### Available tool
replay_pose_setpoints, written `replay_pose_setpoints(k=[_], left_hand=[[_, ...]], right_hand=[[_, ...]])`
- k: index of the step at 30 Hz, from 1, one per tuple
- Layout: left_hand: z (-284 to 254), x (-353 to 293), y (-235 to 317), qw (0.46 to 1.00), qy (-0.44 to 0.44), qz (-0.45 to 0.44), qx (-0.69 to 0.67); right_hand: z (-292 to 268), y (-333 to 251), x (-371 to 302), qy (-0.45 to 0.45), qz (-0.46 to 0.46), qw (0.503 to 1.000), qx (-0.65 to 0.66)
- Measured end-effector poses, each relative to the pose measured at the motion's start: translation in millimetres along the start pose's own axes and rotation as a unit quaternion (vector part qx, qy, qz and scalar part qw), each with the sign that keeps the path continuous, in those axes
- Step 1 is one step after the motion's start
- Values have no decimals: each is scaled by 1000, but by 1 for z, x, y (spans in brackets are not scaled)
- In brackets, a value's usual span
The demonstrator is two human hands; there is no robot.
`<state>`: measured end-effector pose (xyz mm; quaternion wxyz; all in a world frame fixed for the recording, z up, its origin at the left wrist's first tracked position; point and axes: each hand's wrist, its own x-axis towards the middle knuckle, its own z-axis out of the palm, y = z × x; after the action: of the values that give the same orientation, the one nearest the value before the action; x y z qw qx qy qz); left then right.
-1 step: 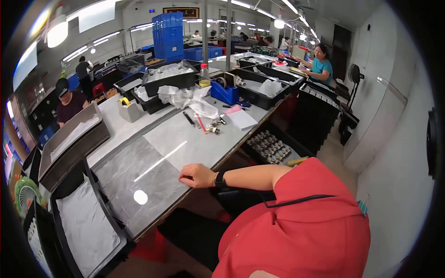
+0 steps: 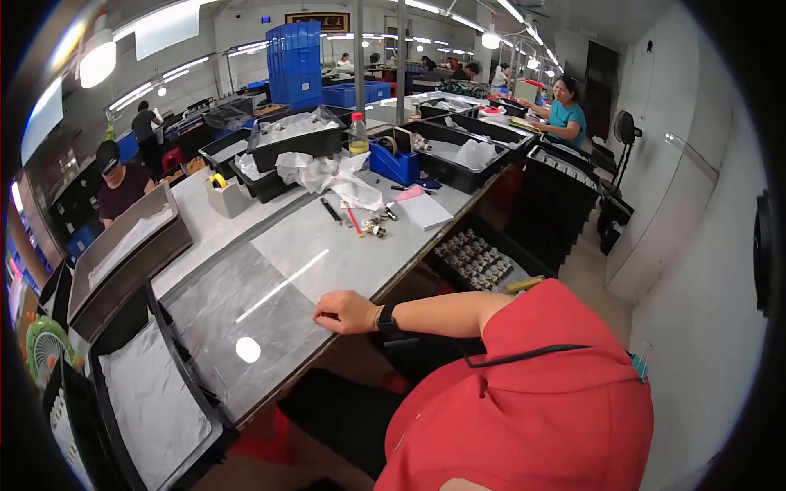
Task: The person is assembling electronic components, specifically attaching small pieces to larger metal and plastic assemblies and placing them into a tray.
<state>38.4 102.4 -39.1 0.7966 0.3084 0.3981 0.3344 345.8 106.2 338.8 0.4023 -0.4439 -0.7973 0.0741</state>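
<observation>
My right hand (image 2: 347,312) rests at the near edge of the worktable (image 2: 270,254), its fingers curled in loosely. Nothing shows in its grasp. A black band (image 2: 387,318) circles that wrist. Beneath and ahead of the hand lies a clear sheet (image 2: 237,315) over the grey tabletop, with bright lamp reflections on it. My left hand is out of sight; only a bit of bare skin (image 2: 468,484) shows at the lower edge. Beyond the right hand are small metal parts (image 2: 374,227), a red pen (image 2: 354,221), a black pen (image 2: 332,210) and a white notepad (image 2: 424,211).
A black tray (image 2: 155,401) lined with white cloth stands at left, beside a grey bin (image 2: 131,245). Farther back are a tape dispenser (image 2: 228,196), a blue dispenser (image 2: 395,166) and black trays (image 2: 299,143). A tray of metal parts (image 2: 475,260) sits below the table edge. Co-workers sit beyond.
</observation>
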Motion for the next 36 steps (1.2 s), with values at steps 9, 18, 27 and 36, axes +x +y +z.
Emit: replay_pose_setpoints(k=[9,18,27,36], left_hand=[[-18,-36,17,995,-17,-31,92],[-26,-116,33,983,-6,-75,165],[-17,-298,34,975,148,-39,164],[153,-504,-44,907,404,46,111]], right_hand=[[-3,5,-5,8,-18,1000,23],[-8,12,-5,-3,-7,998,66],[13,-17,-3,-140,21,966,217],[93,-102,-34,-601,-37,702,380]])
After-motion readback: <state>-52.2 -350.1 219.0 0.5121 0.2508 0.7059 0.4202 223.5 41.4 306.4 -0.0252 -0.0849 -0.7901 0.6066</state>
